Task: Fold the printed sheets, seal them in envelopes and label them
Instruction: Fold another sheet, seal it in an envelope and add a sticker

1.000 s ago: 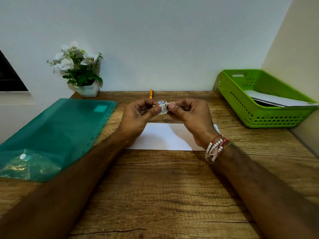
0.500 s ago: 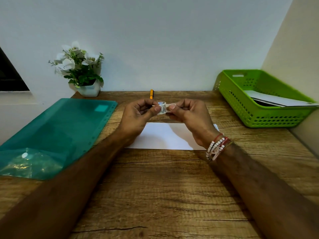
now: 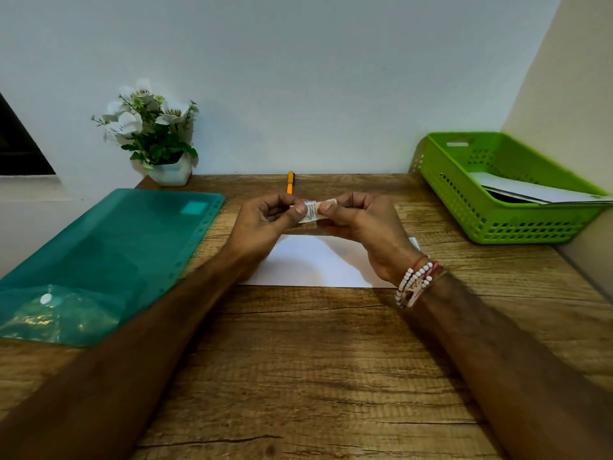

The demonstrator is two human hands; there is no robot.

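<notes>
Desk (image 3: 298, 376): wood-grain top; both bare forearms reach across it from the near edge.
Folder (image 3: 109, 257): translucent teal plastic sleeve lying flat at the left, its punched edge toward the middle of the desk.
Bracelets (image 3: 416, 280): white bead and red thread bands around the right wrist.
Envelope (image 3: 308, 263): plain white rectangle lying flat at the centre of the desk, below the hands and partly covered by them.
Left hand (image 3: 265, 224): raised above the envelope, fingers curled, thumb and forefinger pinching the left end of the paper strip.
Right hand (image 3: 361, 227): raised at the same height, thumb and fingers pinching the right end of the strip.
Paper strip (image 3: 311, 210): small pale piece with toothed edges, possibly postage stamps or a label; the print is too small to read. It is held clear of the desk between the two hands.
Pen (image 3: 290, 182): orange barrel, lying just beyond the hands, pointing toward the wall.
Basket (image 3: 497, 224): lime-green perforated tray at the far right, holding white sheets (image 3: 530, 192).
Plant (image 3: 156, 134): white flowers in a white pot at the far left corner, against the wall.
</notes>
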